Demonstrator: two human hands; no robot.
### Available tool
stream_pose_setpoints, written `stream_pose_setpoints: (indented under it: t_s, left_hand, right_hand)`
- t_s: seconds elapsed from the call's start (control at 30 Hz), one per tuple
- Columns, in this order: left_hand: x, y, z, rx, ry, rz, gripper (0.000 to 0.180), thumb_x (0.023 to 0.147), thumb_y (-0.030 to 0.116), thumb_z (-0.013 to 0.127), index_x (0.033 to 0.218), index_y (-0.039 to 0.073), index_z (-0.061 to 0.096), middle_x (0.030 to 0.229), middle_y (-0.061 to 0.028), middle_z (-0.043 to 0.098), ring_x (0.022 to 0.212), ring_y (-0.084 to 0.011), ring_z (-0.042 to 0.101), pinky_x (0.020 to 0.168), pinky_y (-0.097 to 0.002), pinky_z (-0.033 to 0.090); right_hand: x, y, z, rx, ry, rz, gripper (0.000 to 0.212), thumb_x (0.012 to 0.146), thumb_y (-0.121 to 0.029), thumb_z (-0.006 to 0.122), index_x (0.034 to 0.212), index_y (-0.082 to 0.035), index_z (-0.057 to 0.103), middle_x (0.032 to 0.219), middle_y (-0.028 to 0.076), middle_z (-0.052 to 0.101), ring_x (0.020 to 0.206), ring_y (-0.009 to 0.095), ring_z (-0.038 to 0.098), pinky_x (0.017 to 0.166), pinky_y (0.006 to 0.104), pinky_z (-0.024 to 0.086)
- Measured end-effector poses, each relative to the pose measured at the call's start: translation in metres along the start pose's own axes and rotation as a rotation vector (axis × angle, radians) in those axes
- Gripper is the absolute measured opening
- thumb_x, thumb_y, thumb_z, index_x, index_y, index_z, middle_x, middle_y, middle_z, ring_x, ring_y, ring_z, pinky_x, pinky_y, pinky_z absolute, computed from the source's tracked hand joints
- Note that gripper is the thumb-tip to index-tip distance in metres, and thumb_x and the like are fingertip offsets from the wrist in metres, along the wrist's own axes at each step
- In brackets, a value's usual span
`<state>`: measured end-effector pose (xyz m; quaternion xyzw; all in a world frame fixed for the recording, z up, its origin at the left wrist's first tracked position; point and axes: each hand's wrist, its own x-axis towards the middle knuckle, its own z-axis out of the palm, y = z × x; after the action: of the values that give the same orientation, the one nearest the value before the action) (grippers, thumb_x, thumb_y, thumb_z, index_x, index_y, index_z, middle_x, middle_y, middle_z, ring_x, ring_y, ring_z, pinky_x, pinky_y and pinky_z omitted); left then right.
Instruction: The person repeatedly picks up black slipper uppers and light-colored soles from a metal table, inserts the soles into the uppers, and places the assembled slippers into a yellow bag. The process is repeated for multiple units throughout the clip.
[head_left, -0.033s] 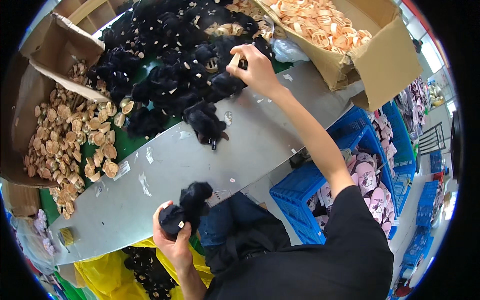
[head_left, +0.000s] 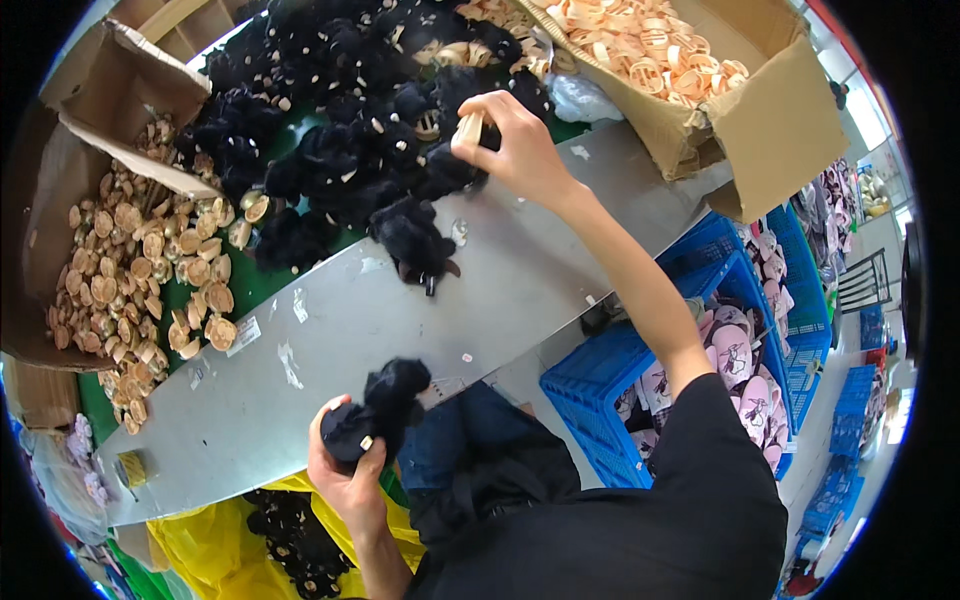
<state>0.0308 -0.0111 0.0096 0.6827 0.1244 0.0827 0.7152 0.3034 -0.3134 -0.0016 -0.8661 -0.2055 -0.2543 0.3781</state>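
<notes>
My left hand (head_left: 345, 480) grips a black fluffy plush piece (head_left: 385, 405) just off the near edge of the grey table (head_left: 400, 330). My right hand (head_left: 515, 150) reaches to the far side and pinches a small tan peg-like piece (head_left: 468, 128) at the edge of a big pile of black plush pieces (head_left: 340, 130). A single black plush piece (head_left: 415, 240) lies apart from the pile on the grey surface, between my two hands.
At the left, an open cardboard box (head_left: 75, 130) spills tan round pieces (head_left: 130, 270). Another cardboard box (head_left: 790, 120) of pale ring-shaped pieces stands at the far right. Blue crates (head_left: 600, 390) with pink items sit at the right, and a yellow bag (head_left: 220, 540) of black pieces lies below.
</notes>
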Motion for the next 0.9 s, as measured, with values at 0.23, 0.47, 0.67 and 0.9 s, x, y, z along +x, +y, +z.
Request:
stream_pose_setpoints:
  t_s: [0.23, 0.47, 0.67, 0.9]
  left_hand:
    - [0.011, 0.009, 0.022, -0.036, -0.281, -0.085, 0.039, 0.079, 0.001, 0.078, 0.116, -0.005, 0.067, 0.101, -0.0015, 0.068, 0.094, -0.0084, 0.061, 0.087, -0.0237, 0.049]
    - [0.003, 0.018, 0.012, -0.384, -0.295, -0.324, 0.036, 0.067, 0.009, 0.074, 0.1, -0.004, 0.072, 0.094, -0.0068, 0.073, 0.086, -0.0151, 0.07, 0.078, -0.0275, 0.056]
    - [-0.004, 0.014, -0.003, -0.471, -0.358, -0.383, 0.038, 0.061, 0.006, 0.073, 0.097, -0.004, 0.071, 0.093, -0.0073, 0.073, 0.084, -0.0153, 0.071, 0.074, -0.0262, 0.056]
    - [-0.01, 0.008, -0.006, -0.459, -0.366, -0.41, 0.048, 0.064, 0.011, 0.075, 0.109, -0.006, 0.068, 0.097, -0.0054, 0.072, 0.085, -0.0114, 0.067, 0.077, -0.0248, 0.054]
  right_hand:
    - [-0.077, -0.155, -0.024, 0.752, -0.532, -0.317, 0.047, 0.076, -0.012, 0.087, 0.116, -0.008, 0.062, 0.131, 0.013, 0.061, 0.118, 0.03, 0.062, 0.1, 0.0461, 0.051]
    - [-0.082, -0.176, -0.002, 0.81, -0.681, -0.45, 0.07, 0.078, -0.008, 0.082, 0.141, -0.007, 0.052, 0.131, 0.015, 0.058, 0.124, 0.037, 0.058, 0.105, 0.0496, 0.049]
    - [-0.078, -0.189, -0.006, 0.85, -0.868, -0.427, 0.073, 0.077, -0.006, 0.082, 0.143, -0.005, 0.051, 0.129, 0.015, 0.059, 0.123, 0.038, 0.059, 0.104, 0.0491, 0.05]
    - [-0.08, -0.202, -0.017, 0.492, -0.598, -0.6, 0.048, 0.08, -0.008, 0.077, 0.126, -0.007, 0.066, 0.108, 0.01, 0.059, 0.09, 0.023, 0.065, 0.065, 0.0324, 0.059]
